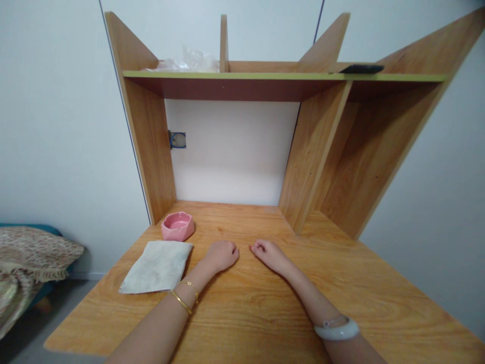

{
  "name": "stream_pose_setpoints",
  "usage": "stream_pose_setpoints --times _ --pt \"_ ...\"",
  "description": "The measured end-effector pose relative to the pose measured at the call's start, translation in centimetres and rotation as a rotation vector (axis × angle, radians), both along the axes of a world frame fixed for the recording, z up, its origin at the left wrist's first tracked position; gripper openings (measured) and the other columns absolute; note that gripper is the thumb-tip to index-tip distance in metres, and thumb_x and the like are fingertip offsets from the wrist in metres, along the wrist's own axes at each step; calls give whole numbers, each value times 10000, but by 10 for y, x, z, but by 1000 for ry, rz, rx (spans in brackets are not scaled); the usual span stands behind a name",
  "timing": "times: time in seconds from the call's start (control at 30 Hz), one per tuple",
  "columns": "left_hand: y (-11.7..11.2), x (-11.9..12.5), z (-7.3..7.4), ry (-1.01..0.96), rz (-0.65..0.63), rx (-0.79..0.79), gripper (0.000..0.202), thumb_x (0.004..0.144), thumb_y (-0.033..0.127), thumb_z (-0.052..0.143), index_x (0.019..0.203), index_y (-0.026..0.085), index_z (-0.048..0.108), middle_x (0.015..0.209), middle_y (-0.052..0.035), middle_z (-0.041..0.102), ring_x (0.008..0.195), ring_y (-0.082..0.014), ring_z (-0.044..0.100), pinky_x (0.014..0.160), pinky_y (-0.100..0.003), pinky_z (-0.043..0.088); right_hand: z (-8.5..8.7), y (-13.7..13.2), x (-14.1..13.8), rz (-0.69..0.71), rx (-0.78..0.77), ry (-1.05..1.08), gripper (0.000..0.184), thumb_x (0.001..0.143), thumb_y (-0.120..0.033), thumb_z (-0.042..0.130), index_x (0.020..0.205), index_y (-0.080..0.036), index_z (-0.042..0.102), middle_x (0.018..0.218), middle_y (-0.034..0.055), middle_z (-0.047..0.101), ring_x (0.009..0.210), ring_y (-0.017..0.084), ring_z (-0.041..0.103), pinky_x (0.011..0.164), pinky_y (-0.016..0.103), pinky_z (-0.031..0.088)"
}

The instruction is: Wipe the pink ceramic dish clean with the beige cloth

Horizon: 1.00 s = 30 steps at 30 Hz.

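My left hand (223, 255) rests on the wooden desk (235, 313) with its fingers curled into a loose fist and nothing showing in it. Across a small gap, my right hand (268, 254) also lies on the desk, fingers folded in, with no object visible. Left of my left hand is a pale folded cloth (157, 267), lying flat close to that wrist. Behind the cloth stands a pink angular ashtray (177, 226), its bowl facing up. Neither hand touches the ashtray.
A wooden shelf unit (235, 86) rises at the back of the desk. On it lie a crumpled clear plastic bag (189, 61) and a flat black object (361, 69). A wall socket opening (178, 140) shows behind. At far left is a patterned blanket (34, 258).
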<state>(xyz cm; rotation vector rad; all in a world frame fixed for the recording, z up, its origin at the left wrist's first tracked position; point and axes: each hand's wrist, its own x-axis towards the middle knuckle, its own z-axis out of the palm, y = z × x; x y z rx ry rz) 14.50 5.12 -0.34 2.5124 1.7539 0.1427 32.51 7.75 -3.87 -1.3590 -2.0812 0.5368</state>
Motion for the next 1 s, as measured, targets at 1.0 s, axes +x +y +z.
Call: stream_pose_setpoints --times 1.0 --pt "14 -33 35 -143 124 90 390 842 360 289 793 160 620 818 -92 661 739 -172 599 639 -247 402 5 -5 -3 -13 -31 0 92 778 -261 454 803 -194 512 502 -58 445 499 109 425 497 209 277"
